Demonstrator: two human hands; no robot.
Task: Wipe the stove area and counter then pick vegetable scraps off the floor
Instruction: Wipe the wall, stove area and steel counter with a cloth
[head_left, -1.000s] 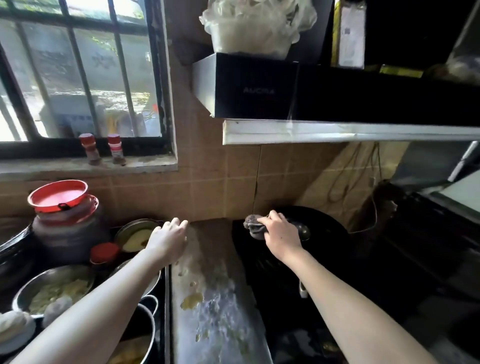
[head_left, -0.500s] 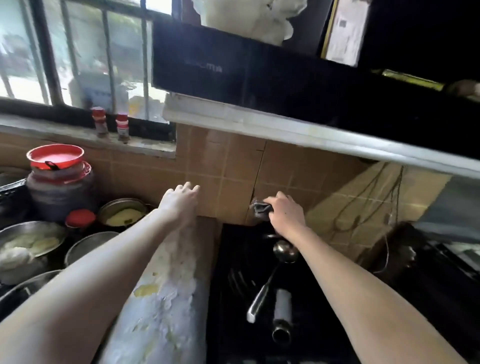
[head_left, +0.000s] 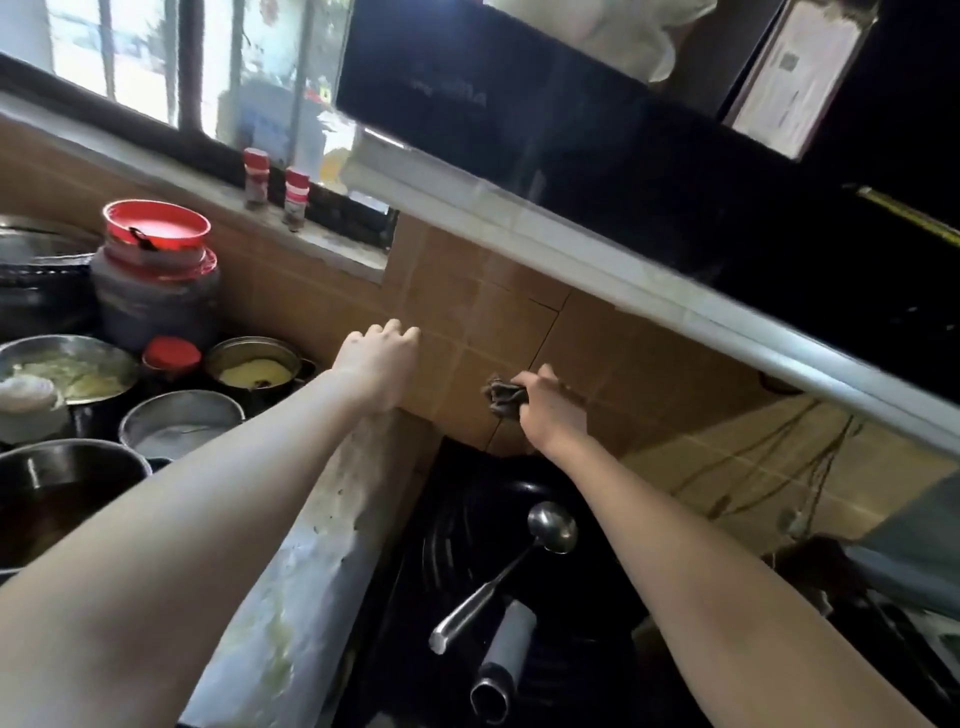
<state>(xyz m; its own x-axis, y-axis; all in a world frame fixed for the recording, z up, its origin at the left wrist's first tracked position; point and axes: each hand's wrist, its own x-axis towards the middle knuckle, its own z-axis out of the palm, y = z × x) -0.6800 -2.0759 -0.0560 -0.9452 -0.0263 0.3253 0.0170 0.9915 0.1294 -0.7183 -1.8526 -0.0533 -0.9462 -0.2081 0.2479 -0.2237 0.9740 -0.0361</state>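
Bench (head_left: 317, 582): narrow pale strip, smeared with yellowish residue (head_left: 275, 639) along its length. Steel bowls (head_left: 182, 415) and a red-lidded jar (head_left: 156, 291) crowd its left edge. A black wok (head_left: 467, 499) holding a ladle (head_left: 553, 527) sits at the right edge.

The rag (head_left: 503, 399) is grey, crumpled cloth. The wall tiles (head_left: 457, 322) are brown with a dull sheen. The ladle (head_left: 551, 527) is shiny metal, the wok (head_left: 467, 525) glossy black. The pots (head_left: 182, 397) are brushed steel, the jar lid (head_left: 156, 228) red plastic. The hood (head_left: 571, 171) is glossy black, and the desk (head_left: 311, 571) looks smeared.
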